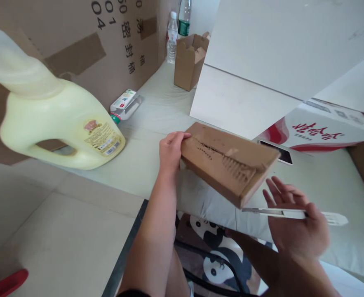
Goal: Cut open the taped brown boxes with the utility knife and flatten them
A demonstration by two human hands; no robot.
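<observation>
A flat brown cardboard box is tilted above the pale covered surface, its top torn and pierced along a rough line. My left hand grips the box at its left end, thumb on the upper face. In my right hand lies a white utility knife, pinned across the palm by the thumb while the other fingers are stretched out. The metal end of the knife points left, close to the box's near lower corner; I cannot tell whether they touch.
A large pale-yellow jug stands at left before a big carton. A clear bottle lies beside it. Behind are a water bottle and small open box. A phone and red-white carton are at right.
</observation>
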